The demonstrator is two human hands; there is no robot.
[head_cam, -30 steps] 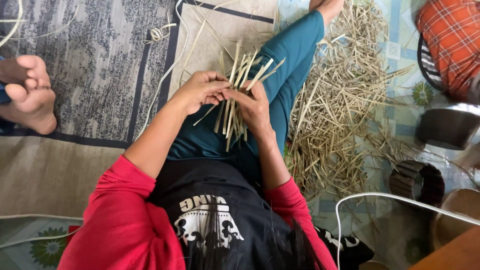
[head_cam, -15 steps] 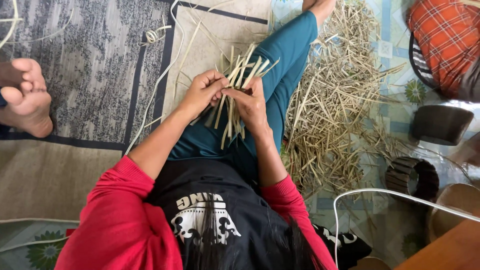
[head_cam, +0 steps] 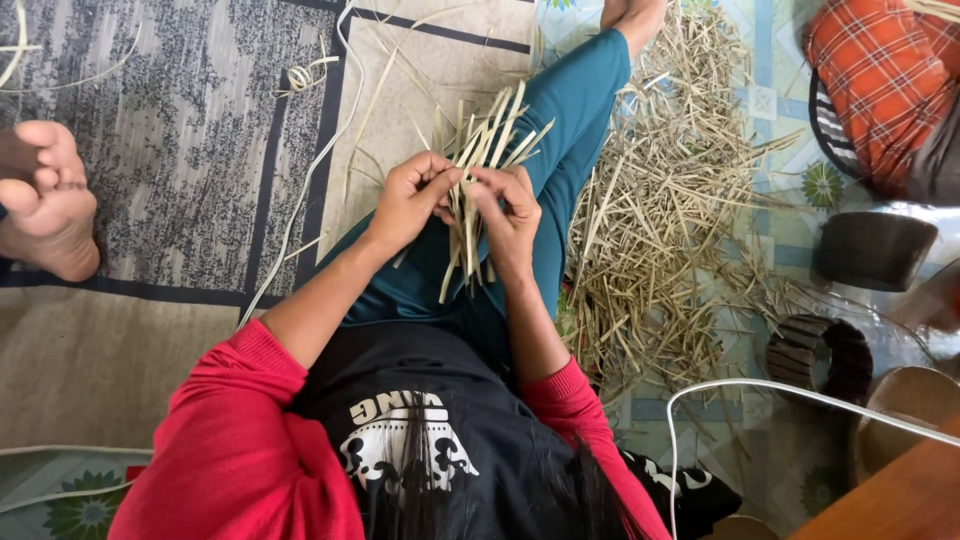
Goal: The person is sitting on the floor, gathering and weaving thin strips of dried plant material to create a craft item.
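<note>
Soft, even daylight; scene bright throughout. Shadows faint and diffuse, slight darkening beneath forearms. Pale glare on glossy floor mat at right. Focus sharp at centre; wide-angle stretch toward edges; hair at bottom edge slightly blurred.

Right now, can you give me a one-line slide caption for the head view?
Seated on a mat, both hands, left and right, grip a bundle of dry strips over the lap, beside a strip pile.

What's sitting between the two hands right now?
In the head view, a bunch of dry straw strips stands between the left hand and right hand; both pinch it.
</note>
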